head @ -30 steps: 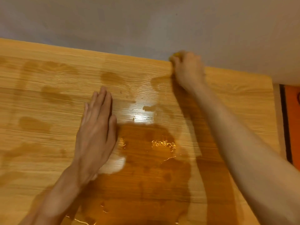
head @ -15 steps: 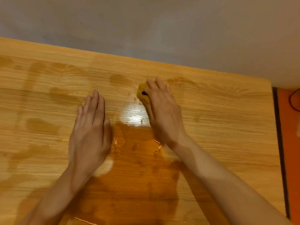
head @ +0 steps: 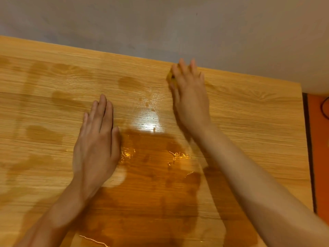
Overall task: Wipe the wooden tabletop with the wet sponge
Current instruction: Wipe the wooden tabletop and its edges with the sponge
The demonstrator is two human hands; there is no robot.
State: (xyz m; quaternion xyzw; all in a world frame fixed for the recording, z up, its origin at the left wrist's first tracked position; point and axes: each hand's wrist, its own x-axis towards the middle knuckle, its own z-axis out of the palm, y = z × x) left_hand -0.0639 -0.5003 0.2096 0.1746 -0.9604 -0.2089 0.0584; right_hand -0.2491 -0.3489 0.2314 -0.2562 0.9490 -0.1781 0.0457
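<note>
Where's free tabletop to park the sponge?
Free: the dry strip between the right arm and the table's right edge; also the far-left tabletop, only damp streaks. Crowded: the middle, where the left hand, puddle, and right hand on the sponge sit.

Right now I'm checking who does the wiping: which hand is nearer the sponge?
Right. The right hand lies on the sponge near the far edge; the left hand rests flat on the tabletop, apart from it.

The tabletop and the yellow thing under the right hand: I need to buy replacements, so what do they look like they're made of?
Tabletop: pale wood-grain, possibly laminate; glossy, with glare and pooled water on top. Sponge: only a blurred yellow edge shows under the right hand, so its material is uncertain.
</note>
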